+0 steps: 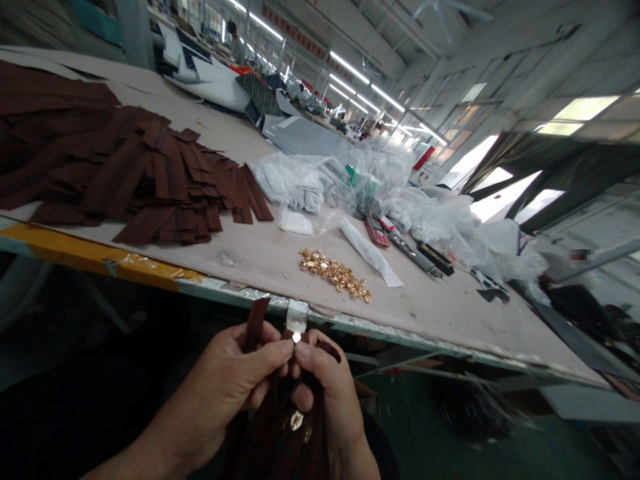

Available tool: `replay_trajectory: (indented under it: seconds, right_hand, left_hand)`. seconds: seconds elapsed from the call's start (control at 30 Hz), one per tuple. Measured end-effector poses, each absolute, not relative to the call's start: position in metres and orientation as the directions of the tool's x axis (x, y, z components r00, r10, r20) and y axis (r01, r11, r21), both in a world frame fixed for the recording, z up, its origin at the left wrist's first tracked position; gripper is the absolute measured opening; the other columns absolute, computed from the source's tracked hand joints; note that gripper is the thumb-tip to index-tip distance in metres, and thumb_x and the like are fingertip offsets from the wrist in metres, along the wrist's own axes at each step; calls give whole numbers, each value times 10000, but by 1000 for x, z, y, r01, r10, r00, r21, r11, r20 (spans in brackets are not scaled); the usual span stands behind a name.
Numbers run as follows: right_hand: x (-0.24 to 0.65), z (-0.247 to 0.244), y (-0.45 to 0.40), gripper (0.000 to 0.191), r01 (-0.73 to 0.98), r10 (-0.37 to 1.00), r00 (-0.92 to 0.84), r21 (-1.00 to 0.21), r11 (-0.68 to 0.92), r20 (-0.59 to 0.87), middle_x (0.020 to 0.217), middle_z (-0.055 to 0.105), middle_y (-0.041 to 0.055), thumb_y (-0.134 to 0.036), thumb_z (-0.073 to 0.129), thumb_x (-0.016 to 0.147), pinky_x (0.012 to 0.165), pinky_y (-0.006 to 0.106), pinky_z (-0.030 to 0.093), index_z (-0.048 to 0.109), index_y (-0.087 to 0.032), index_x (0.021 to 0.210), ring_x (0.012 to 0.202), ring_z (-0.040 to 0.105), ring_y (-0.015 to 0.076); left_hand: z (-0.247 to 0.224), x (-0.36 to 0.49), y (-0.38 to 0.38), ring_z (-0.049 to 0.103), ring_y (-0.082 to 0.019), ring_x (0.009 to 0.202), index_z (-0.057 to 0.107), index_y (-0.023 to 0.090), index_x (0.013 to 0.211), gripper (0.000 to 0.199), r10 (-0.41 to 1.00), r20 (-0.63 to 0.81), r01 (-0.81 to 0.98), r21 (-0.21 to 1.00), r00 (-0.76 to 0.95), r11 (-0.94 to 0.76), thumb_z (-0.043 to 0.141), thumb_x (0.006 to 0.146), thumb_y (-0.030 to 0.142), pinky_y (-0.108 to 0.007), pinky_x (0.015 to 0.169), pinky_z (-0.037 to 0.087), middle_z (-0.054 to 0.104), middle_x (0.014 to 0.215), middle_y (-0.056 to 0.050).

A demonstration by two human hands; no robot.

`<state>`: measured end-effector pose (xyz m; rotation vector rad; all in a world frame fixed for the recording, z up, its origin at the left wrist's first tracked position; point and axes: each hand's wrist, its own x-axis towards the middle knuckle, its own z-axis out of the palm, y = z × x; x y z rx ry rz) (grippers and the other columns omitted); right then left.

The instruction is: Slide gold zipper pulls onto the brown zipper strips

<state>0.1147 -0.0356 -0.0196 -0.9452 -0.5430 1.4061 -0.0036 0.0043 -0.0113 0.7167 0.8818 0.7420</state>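
At the table's front edge, my left hand is closed on a brown zipper strip, its thumb beside a shiny gold zipper slider. My right hand is closed on the other side of the same brown material, thumb tip nearly meeting the left one. The slider lies between both thumbs, against a taped piece on the edge. Below the hands hang more brown strips with another gold slider. A pile of gold sliders lies on the table beyond the hands.
A large heap of brown zipper strips covers the table's left part. Clear plastic bags, a white paper strip, a cutter and scissors lie on the table farther back and right. People work in the distance.
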Motion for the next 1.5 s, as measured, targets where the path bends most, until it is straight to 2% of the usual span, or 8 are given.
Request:
replay_trajectory:
  seconds: [0.17, 0.4, 0.53, 0.67, 0.87, 1.13, 1.3, 1.5]
  right_hand:
    - [113, -19, -36, 311, -545, 958, 197, -836, -67, -206, 578, 606, -11, -309, 754, 733, 349, 120, 272, 511, -151, 618, 362, 390, 19]
    - [124, -10, -37, 377, -242, 948, 265, -964, -110, -175, 457, 535, -57, -448, 755, 739, 343, 133, 304, 538, -156, 640, 338, 377, 28]
    - [130, -7, -40, 360, -136, 953, 251, -981, -139, -170, 435, 506, -68, -434, 769, 726, 353, 128, 302, 562, -148, 656, 348, 390, 30]
    - [125, -13, -44, 361, -215, 941, 256, -962, -169, -222, 381, 477, -78, -425, 781, 695, 338, 139, 283, 539, -163, 638, 318, 355, 36]
    - [122, -18, -45, 333, -350, 947, 221, -925, -147, -234, 390, 462, -80, -369, 769, 682, 338, 142, 242, 517, -168, 599, 315, 318, 28]
    - [123, -16, -44, 301, -369, 948, 216, -919, -141, -233, 432, 486, -71, -317, 749, 695, 340, 147, 237, 505, -170, 595, 322, 323, 28]
    - [122, -17, -42, 308, -368, 951, 210, -919, -138, -227, 407, 468, -78, -322, 749, 695, 340, 150, 247, 501, -174, 588, 317, 320, 33]
    - [121, -17, -38, 335, -354, 946, 241, -927, -122, -216, 387, 471, -80, -367, 767, 704, 349, 152, 282, 505, -178, 614, 323, 338, 41]
  left_hand:
    - [-10, -5, 8, 381, -38, 368, 586, 166, 609, 284, 842, -332, -265, 844, 425, 466, 783, 642, 368, -144, 366, 293, 583, 464, 49]
    - [-19, -7, 5, 422, -66, 387, 556, 189, 672, 322, 825, -354, -209, 853, 441, 477, 745, 709, 447, -165, 382, 320, 587, 503, 43]
    - [-20, -5, 1, 561, -113, 469, 557, 199, 675, 302, 829, -319, -301, 822, 459, 483, 760, 701, 422, -197, 455, 420, 625, 562, 33]
    - [-14, -5, 1, 615, -156, 477, 561, 202, 671, 264, 782, -331, -356, 750, 527, 558, 740, 726, 389, -233, 476, 465, 662, 538, -4]
    - [-16, -13, 3, 247, -3, 324, 579, 173, 608, 278, 787, -389, -378, 718, 479, 585, 812, 656, 317, -112, 352, 216, 376, 353, 121]
    - [-11, -12, 0, 391, -30, 330, 579, 182, 606, 266, 781, -399, -395, 696, 481, 599, 809, 657, 305, -143, 377, 321, 537, 421, 77]
    - [-9, -8, 0, 655, -194, 486, 558, 206, 622, 281, 776, -382, -392, 700, 502, 598, 807, 633, 336, -267, 490, 505, 698, 541, -13]
    - [-19, -6, 6, 650, -181, 521, 561, 210, 654, 252, 814, -295, -300, 822, 501, 483, 747, 730, 363, -278, 543, 517, 701, 568, -17]
